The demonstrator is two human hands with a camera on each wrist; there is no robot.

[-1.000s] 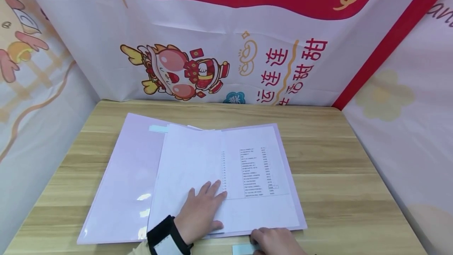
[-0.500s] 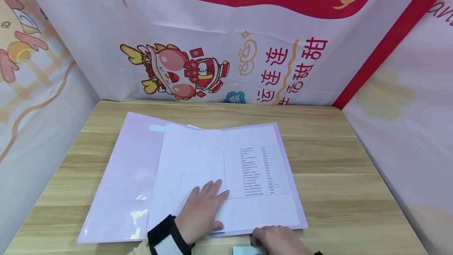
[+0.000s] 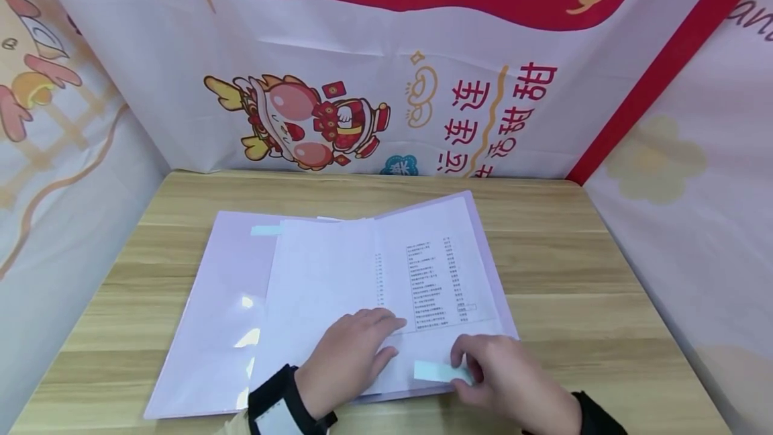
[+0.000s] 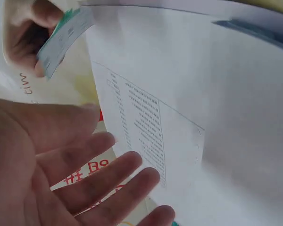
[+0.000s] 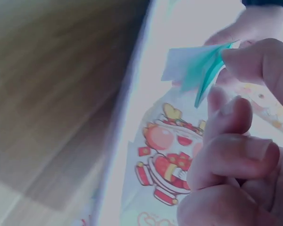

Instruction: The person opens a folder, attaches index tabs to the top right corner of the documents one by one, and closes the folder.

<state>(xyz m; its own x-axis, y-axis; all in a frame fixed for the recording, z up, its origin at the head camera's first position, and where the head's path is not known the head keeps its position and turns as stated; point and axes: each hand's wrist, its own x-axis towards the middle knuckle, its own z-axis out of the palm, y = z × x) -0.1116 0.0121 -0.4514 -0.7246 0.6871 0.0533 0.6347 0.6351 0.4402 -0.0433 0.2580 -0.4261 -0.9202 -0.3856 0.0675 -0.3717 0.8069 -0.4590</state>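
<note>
A lilac folder (image 3: 199, 341) lies spread on the table with white pages (image 3: 320, 274) inside, the right-hand one (image 3: 443, 287) printed with a small table of text. Fingers stretched, my left hand (image 3: 347, 354) is over the lower middle of the pages; the left wrist view shows its palm and several fingertips. My right hand (image 3: 507, 374) pinches a pale blue-green sticky note (image 3: 435, 372) between thumb and finger, above the right page's lower edge. In the right wrist view the note (image 5: 188, 68) looks folded, its teal inner side showing.
Another pale blue strip (image 3: 266, 230) sticks out at the pages' upper left edge. Wooden tabletop (image 3: 580, 327) extends around the folder. Printed cloth (image 3: 362, 32) hangs behind the table and on both sides.
My right hand has risen from the table's front edge to over the right page with the sticky note. My left hand has shifted slightly right, and the folder has turned a little counterclockwise.
</note>
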